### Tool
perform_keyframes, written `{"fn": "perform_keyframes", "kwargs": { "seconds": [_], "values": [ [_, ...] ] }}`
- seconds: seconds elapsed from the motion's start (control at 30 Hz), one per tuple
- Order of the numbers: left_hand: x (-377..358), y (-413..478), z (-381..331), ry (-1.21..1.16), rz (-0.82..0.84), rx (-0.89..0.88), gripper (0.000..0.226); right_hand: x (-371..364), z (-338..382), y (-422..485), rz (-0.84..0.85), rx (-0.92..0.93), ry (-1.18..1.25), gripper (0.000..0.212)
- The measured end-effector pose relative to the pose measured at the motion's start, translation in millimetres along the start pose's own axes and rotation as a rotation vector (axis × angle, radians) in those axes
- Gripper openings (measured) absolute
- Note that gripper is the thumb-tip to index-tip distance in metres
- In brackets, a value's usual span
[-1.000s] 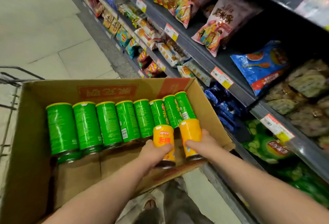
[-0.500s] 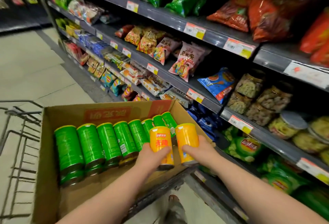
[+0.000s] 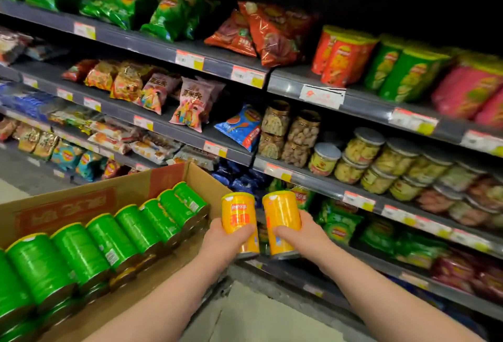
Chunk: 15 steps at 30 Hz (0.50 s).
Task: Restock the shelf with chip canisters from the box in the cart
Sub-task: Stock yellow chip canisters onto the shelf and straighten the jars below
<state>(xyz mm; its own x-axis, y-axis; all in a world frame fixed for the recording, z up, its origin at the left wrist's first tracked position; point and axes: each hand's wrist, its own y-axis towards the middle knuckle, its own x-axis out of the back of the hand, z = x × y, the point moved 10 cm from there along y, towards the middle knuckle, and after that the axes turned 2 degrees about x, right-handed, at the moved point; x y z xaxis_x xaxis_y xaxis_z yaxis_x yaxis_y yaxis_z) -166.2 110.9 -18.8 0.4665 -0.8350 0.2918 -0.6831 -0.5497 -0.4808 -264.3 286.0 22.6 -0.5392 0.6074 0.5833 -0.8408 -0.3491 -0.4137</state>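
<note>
You've got a yellow can (image 3: 239, 222) wrapped in your left hand (image 3: 226, 238) and another yellow can (image 3: 281, 222) in your right hand (image 3: 302, 235), both upright, just past the box's (image 3: 81, 205) right corner. The canister shelf (image 3: 367, 107), with its red, green and pink tubes (image 3: 340, 58), sits up and to the right, nearer your right hand. Lay's logo shows; the other lettering is Chinese. Green cans (image 3: 109, 235) wait lying in the box.

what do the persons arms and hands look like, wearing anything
Both forearms are bare as far as the frame shows: no sleeves, gloves, watch or bracelets. The left hand and right hand are bare too, with no rings visible on the fingers.
</note>
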Motion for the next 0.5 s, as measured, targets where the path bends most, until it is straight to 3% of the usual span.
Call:
{"fn": "perform_keyframes", "kwargs": {
  "seconds": [0.23, 0.4, 0.5],
  "values": [
    [-123, -51, -31, 0.048, 0.222, -0.081, 0.052, 101, -87, -68, -0.175, -0.107, 0.111, 0.050],
    [-221, -125, -37, 0.109, 0.381, -0.121, 0.064, 161, -175, -137, -0.273, -0.202, 0.232, 0.045],
    [-269, -167, -38, 0.149, 0.435, -0.148, 0.049, 191, -219, -178, -0.335, -0.221, 0.288, 0.041]
  ]
}}
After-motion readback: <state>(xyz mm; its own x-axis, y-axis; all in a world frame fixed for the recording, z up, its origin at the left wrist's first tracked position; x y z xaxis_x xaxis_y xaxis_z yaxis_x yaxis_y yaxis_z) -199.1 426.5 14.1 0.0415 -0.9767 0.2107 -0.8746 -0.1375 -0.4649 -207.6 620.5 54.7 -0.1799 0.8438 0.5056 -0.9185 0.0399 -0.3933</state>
